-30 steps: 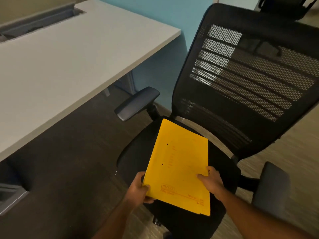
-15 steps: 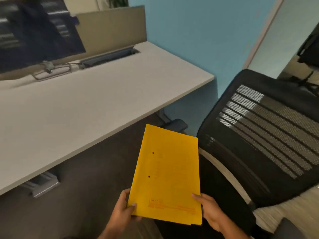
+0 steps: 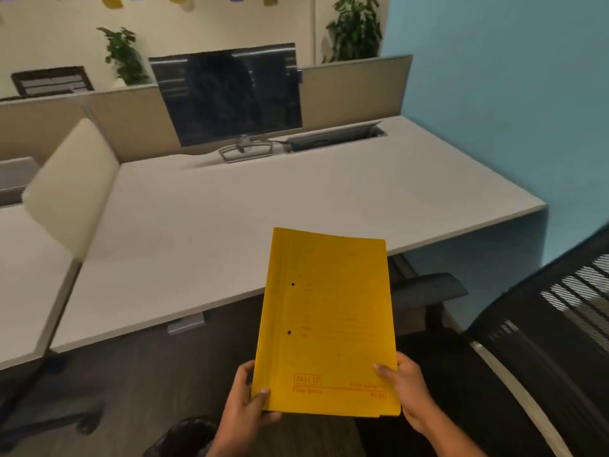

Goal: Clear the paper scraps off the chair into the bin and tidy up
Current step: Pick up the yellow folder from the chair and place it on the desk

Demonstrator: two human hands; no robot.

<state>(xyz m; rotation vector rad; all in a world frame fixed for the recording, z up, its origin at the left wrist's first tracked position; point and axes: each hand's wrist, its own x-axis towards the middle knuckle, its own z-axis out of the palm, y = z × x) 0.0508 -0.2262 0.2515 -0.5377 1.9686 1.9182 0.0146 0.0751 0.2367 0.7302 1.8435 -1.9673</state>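
I hold a yellow file folder in front of me, between the desk edge and the chair. My left hand grips its lower left corner, thumb on top. My right hand grips the lower right corner the same way. The black mesh office chair stands at the right, its seat partly behind the folder. A dark bin with a black liner shows at the bottom edge, just left of my left forearm. No paper scraps are visible.
A white desk spans the middle, with a dark monitor on a stand at its back and a cable tray beside it. A cream divider panel rises at the left. The blue wall is at the right.
The folder has been lifted off the chair seat and carried left toward the desk. The view has swung up and left, bringing the monitor and the bin into sight.
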